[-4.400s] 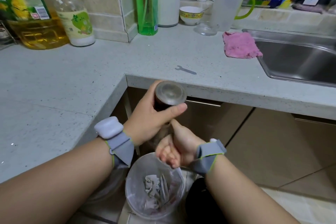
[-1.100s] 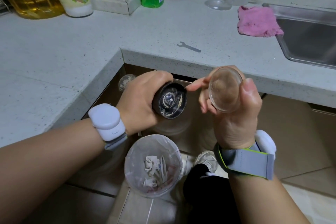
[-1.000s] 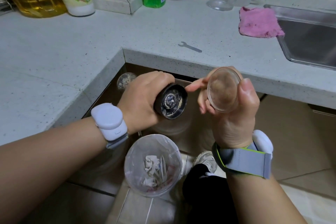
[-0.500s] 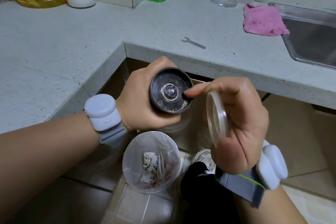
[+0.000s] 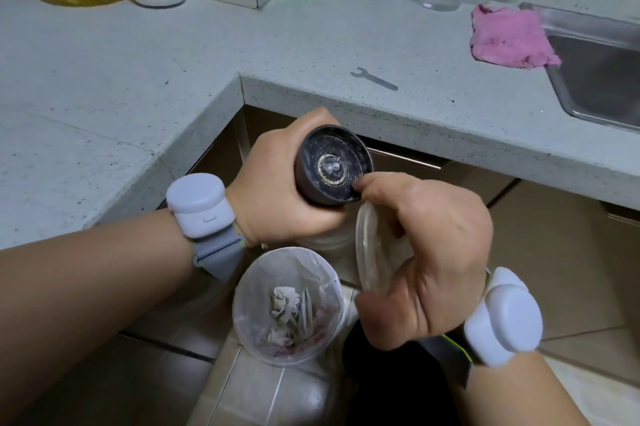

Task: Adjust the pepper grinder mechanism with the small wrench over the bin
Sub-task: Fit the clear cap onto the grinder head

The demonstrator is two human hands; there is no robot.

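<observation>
Since before, the right hand (image 5: pixel 426 252), clutching the clear cap (image 5: pixel 372 252), fingered the pepper grinder (image 5: pixel 332 166) mechanism. Left hand (image 5: pixel 277 183) gripped the grinder above the bin (image 5: pixel 287 304); the small wrench (image 5: pixel 374 78) lay untouched at one o'clock.

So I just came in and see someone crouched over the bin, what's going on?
A person is working on a pepper grinder above the bin. The left hand grips the grinder with its exposed mechanism facing up. The right hand holds the clear cap while a fingertip touches the grinder's rim. The small wrench lies untouched on the counter.
</observation>
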